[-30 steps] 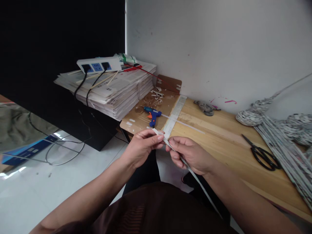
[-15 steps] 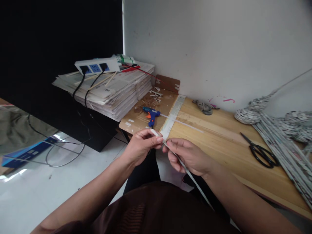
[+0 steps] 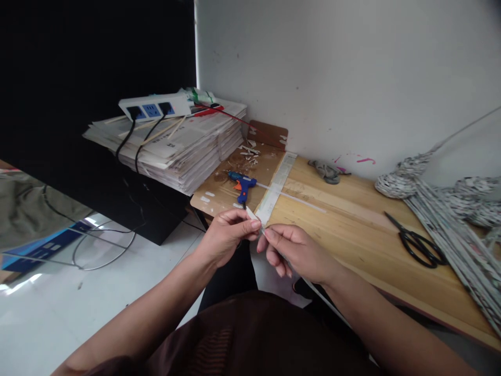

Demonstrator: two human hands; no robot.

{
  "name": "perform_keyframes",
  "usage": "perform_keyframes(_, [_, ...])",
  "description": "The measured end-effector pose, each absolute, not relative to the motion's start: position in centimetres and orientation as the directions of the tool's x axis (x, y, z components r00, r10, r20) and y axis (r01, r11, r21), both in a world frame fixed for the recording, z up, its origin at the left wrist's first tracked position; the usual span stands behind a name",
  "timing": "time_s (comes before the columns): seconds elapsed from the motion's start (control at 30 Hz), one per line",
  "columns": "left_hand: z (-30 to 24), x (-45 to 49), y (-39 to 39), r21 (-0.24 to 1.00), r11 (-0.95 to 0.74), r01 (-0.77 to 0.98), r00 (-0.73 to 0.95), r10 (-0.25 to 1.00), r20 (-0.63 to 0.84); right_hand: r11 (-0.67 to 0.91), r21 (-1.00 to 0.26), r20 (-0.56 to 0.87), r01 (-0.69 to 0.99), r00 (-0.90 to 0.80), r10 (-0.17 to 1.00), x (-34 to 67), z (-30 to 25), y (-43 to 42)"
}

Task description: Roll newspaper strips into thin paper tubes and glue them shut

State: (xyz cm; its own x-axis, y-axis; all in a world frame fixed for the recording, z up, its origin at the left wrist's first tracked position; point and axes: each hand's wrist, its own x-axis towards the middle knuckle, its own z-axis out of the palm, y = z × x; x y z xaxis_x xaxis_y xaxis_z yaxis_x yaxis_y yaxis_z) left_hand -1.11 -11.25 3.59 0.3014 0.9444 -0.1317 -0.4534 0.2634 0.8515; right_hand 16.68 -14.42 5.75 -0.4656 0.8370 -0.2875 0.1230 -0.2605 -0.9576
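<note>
A thin strip of rolled paper (image 3: 251,213) runs between my hands above the front edge of the bench. My left hand (image 3: 227,232) is closed, pinching it near its flat pale end between thumb and fingers. Just to the right, my right hand (image 3: 297,250) pinches the same strip with thumb and forefinger, its other fingers curled loosely below. The strip's middle is hidden behind my right hand, and a length of it shows again under my right forearm. Beyond my left hand lies a blue glue gun (image 3: 245,189) with an orange trigger.
Black scissors (image 3: 420,248) lie on the wooden bench (image 3: 344,235), beside a bundle of rolled newspaper sticks (image 3: 457,235) and a woven paper piece (image 3: 399,180). At left, a power strip (image 3: 154,107) rests on stacked newspapers (image 3: 188,156). A flat paper strip (image 3: 279,180) crosses the bench.
My right hand has turned over slightly, and its lower fingers have loosened. The strip's trailing length has swung right, behind my right hand and forearm. My left hand stays nearly still.
</note>
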Motion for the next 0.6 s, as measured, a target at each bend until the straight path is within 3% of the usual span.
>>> perform_keyframes(0.23, [2.7,-1.0,-11.4,0.862,0.333,-0.382,0.46,0.878,-0.135,-0.492,-0.851,-0.31,-0.183,-0.582,0.752,17.2,4.8,-14.0])
perform_keyframes(0.33, [2.5,-1.0,-11.2,0.858,0.356,-0.37,0.447,0.878,-0.171,-0.542,-0.797,-0.315,-0.268,-0.581,0.75,17.8,4.5,-13.9])
perform_keyframes(0.6, [2.8,0.0,-10.9,0.854,0.315,-0.414,0.489,0.868,-0.083,-0.561,-0.791,-0.303,-0.244,-0.64,0.706,18.1,4.0,-13.9])
